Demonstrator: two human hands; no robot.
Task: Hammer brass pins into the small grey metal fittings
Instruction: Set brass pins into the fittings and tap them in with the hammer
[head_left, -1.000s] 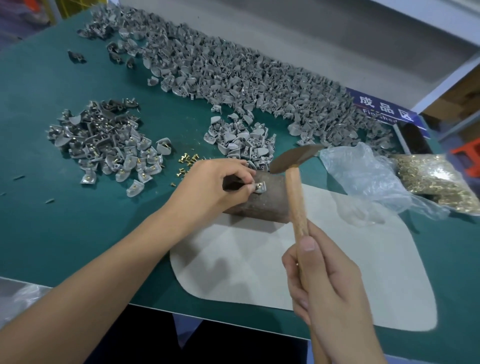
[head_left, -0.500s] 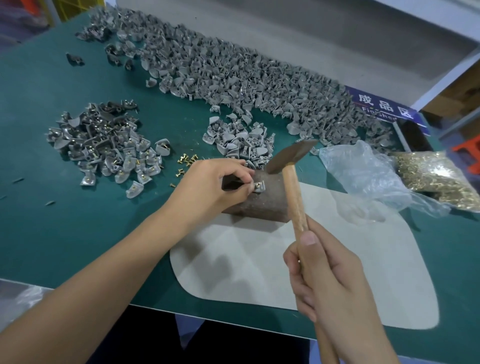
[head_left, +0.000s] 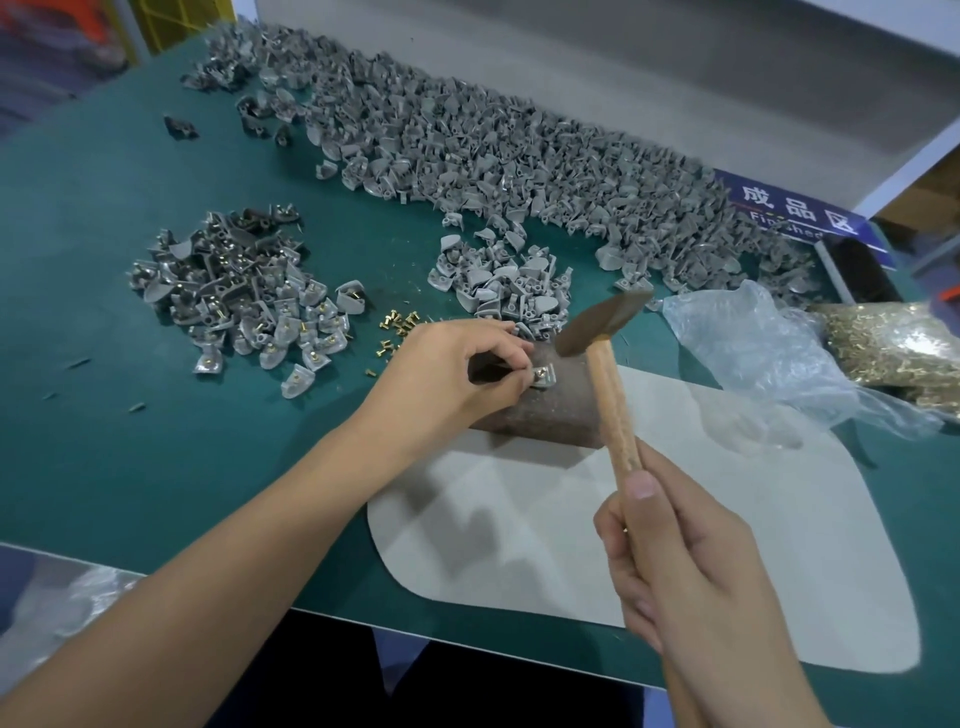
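A green desk (head_left: 104, 467) is seen from above, with both bare forearms reaching onto it. Beyond both hands, along the far side of the desk, a very large heap of grey fittings (head_left: 493, 145) is spread. Under and in front of the right hand (head_left: 691, 571), a pale grey mat (head_left: 753, 545) is laid flat on the desk. Beyond the right hand and out to its right, a crumpled clear plastic bag (head_left: 753, 353) is lying, and a bag of brass pins (head_left: 893, 343) is set just past it. Well to the left of the left hand (head_left: 457, 374), a pile of fittings with brass pins (head_left: 239, 291) is gathered. Just beyond the left hand, a smaller pile of grey fittings (head_left: 504, 286) is heaped. A rusty brown metal block (head_left: 550, 410) is placed under the left hand's fingertips, at the far edge of the mat. A hammer (head_left: 605, 364) is gripped by its wooden handle in the right hand, fingers wrapped round it and thumb laid along the shaft; its head is held raised and tilted, just above and to the right of the left hand's fingertips. A few loose brass pins (head_left: 397, 332) are scattered just left of the left hand. One small grey fitting (head_left: 545, 375), with a brass pin showing in it, is pinched by the left hand on top of the block.
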